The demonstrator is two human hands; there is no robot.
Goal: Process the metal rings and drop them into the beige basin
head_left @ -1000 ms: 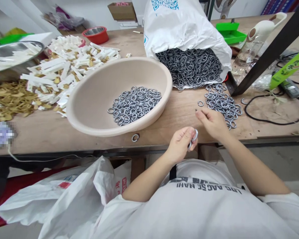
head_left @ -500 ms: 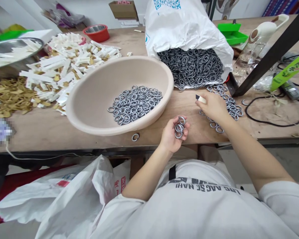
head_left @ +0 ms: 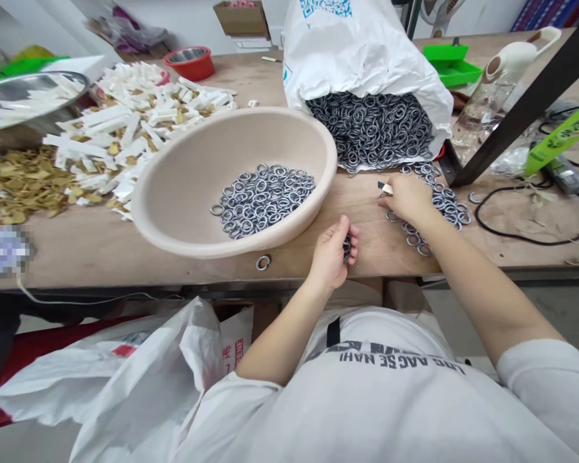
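Note:
My left hand [head_left: 331,253] is curled closed around a few metal rings [head_left: 347,247] near the table's front edge. My right hand [head_left: 408,199] rests on a loose pile of metal rings [head_left: 439,206] on the table, fingers bent over them, with a small dark-tipped piece at its fingertip. A beige bowl [head_left: 183,193] holding many rings [head_left: 263,199] stands just left of my hands. A white sack [head_left: 361,51] lies on its side behind, spilling rings [head_left: 371,128].
A single ring [head_left: 263,262] lies by the table edge under the bowl. White strips [head_left: 135,122] and gold pieces [head_left: 24,186] cover the left. A metal bowl [head_left: 24,109], red bowl [head_left: 189,63], green tray [head_left: 451,64], black cable [head_left: 531,235] and white bags [head_left: 125,386] surround.
My left hand turned over and closed on the rings it showed in its palm. My right hand went from the table's front to the ring pile and settled on it.

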